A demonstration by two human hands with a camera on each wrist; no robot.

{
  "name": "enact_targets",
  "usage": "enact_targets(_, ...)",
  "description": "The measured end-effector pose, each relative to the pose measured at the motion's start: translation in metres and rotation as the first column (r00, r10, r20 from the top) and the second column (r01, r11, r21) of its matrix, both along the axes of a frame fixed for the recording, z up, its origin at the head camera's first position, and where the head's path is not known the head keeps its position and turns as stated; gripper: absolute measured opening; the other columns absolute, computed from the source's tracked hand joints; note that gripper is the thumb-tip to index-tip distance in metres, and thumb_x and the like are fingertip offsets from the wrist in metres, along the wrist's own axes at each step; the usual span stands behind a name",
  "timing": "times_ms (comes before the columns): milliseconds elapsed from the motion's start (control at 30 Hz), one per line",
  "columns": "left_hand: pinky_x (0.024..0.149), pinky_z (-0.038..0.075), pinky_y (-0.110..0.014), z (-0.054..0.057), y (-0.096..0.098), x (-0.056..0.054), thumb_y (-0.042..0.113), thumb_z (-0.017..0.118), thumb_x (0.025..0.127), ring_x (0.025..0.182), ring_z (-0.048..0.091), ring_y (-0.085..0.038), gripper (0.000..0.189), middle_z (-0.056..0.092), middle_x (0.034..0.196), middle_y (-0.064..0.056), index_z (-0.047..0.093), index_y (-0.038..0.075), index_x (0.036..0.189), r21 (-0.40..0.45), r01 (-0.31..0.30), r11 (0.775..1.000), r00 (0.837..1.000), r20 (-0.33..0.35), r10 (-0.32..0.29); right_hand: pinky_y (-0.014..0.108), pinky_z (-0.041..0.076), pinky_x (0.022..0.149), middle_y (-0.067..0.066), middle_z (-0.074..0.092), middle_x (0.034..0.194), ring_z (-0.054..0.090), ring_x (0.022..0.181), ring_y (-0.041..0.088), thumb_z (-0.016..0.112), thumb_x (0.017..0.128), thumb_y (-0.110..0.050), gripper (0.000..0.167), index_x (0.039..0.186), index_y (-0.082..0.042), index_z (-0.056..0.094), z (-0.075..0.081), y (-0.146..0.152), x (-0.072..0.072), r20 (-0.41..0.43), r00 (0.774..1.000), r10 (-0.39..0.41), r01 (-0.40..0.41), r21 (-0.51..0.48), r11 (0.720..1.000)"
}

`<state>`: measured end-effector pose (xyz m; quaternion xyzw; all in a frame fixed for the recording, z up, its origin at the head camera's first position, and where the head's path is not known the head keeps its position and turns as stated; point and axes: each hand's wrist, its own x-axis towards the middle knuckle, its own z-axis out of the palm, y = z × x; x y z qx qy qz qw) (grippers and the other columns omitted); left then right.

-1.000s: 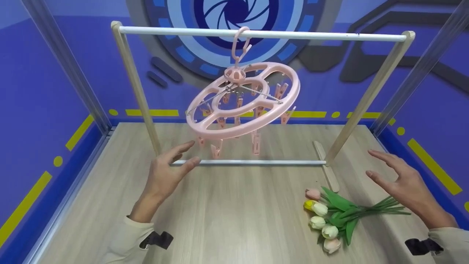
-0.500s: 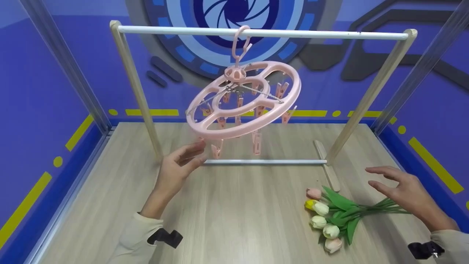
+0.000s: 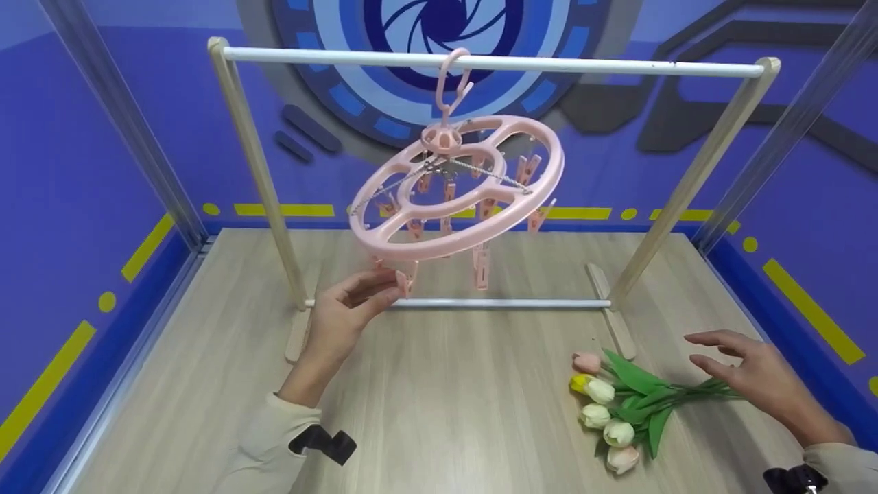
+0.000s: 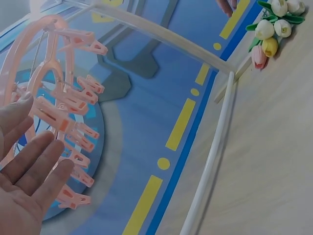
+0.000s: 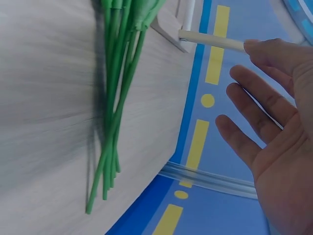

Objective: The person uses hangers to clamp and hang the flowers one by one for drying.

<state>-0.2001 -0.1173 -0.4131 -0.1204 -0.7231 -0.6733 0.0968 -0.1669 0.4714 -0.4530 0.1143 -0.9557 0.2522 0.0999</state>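
A pink round clip hanger (image 3: 456, 243) hangs tilted by its hook, with several pink clothespins below its ring. My left hand (image 3: 343, 312) is at its lower front left, thumb and fingertips right at one clothespin (image 3: 406, 283). In the left wrist view the fingers of the left hand (image 4: 29, 166) are extended and spread beside the clothespins (image 4: 56, 115). My right hand (image 3: 765, 374) hovers over the stem end of a bunch of tulips (image 3: 617, 432), holding nothing. Its fingers are loosely bent, and the green stems (image 5: 112, 122) lie apart from it in the right wrist view.
The hanger's hook (image 3: 442, 89) goes over the white top bar (image 3: 583, 65) of a rack with wooden side posts (image 3: 254, 165). A lower white bar (image 3: 507, 303) runs behind my left hand. Blue printed walls (image 3: 144, 103) enclose the wooden tabletop (image 3: 439, 412).
My left hand has moved right, from left of the hanger to the front clothespin. The right hand has come down slightly over the stems. The hanger and tulips stay in place.
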Motion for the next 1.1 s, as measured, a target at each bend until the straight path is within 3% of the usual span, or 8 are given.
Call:
enact_targets(333, 0.093, 0.06, -0.032, 0.001, 0.011, -0.002, 0.016, 0.084, 0.095, 0.111, 0.071, -0.023, 0.026, 0.077, 0.118, -0.004, 0.078, 0.009, 0.119, 0.052, -0.039, 0.998, 0.999, 0.006, 0.039, 0.005, 0.046, 0.083, 0.01, 0.077, 0.113, 0.059, 0.1, -0.013, 0.085, 0.089, -0.003, 0.028, 0.115, -0.009, 0.08, -0.017, 0.01, 0.004, -0.026, 0.999, 0.025, -0.025, -0.001, 1.0)
enact_targets(500, 0.088, 0.062, -0.031, 0.004, 0.014, -0.004, 0.006, 0.084, 0.092, 0.104, 0.075, -0.024, 0.022, 0.079, 0.114, -0.007, 0.079, 0.002, 0.113, 0.112, -0.05, 0.992, 0.997, -0.047, 0.055, 0.024, 0.059, 0.08, 0.006, 0.078, 0.11, 0.063, 0.1, -0.008, 0.087, 0.086, -0.004, 0.026, 0.111, -0.011, 0.081, -0.025, 0.014, 0.005, -0.014, 0.999, 0.046, -0.045, 0.047, 0.998)
enact_targets(633, 0.086, 0.061, -0.029, 0.004, 0.016, -0.004, 0.004, 0.083, 0.092, 0.103, 0.075, -0.023, 0.021, 0.079, 0.113, -0.007, 0.079, 0.001, 0.112, 0.109, -0.058, 0.992, 0.995, -0.074, 0.066, 0.038, 0.063, 0.076, 0.005, 0.079, 0.105, 0.066, 0.097, -0.002, 0.089, 0.083, -0.002, 0.027, 0.108, -0.008, 0.081, -0.033, 0.018, 0.008, -0.01, 0.997, 0.077, -0.076, 0.085, 0.993)
enact_targets(900, 0.087, 0.06, -0.028, 0.006, 0.016, 0.0, 0.009, 0.083, 0.094, 0.107, 0.072, -0.023, 0.021, 0.077, 0.114, -0.007, 0.077, 0.002, 0.113, 0.1, -0.1, 0.99, 0.991, -0.074, 0.108, 0.045, 0.062, 0.081, 0.004, 0.079, 0.103, 0.07, 0.097, 0.008, 0.089, 0.082, -0.001, 0.025, 0.105, -0.008, 0.082, -0.041, 0.018, 0.008, 0.092, 0.99, 0.103, -0.115, 0.131, 0.985)
enact_targets(1033, 0.087, 0.06, -0.027, 0.005, 0.016, 0.001, 0.009, 0.083, 0.094, 0.105, 0.072, -0.024, 0.02, 0.076, 0.113, -0.007, 0.077, 0.003, 0.112, 0.085, -0.113, 0.99, 0.99, -0.078, 0.12, 0.045, 0.061, 0.081, 0.003, 0.079, 0.101, 0.07, 0.097, 0.012, 0.089, 0.08, 0.002, 0.027, 0.103, -0.01, 0.082, -0.047, 0.019, 0.008, 0.08, 0.99, 0.116, -0.127, 0.158, 0.979)
enact_targets(1100, 0.087, 0.06, -0.027, 0.005, 0.016, 0.001, 0.009, 0.083, 0.094, 0.105, 0.072, -0.024, 0.02, 0.076, 0.113, -0.007, 0.076, 0.002, 0.112, 0.083, -0.11, 0.99, 0.989, -0.086, 0.117, 0.051, 0.06, 0.085, 0.002, 0.079, 0.1, 0.071, 0.096, 0.013, 0.089, 0.078, 0.003, 0.028, 0.102, -0.01, 0.082, -0.049, 0.019, 0.009, 0.072, 0.99, 0.118, -0.129, 0.174, 0.976)
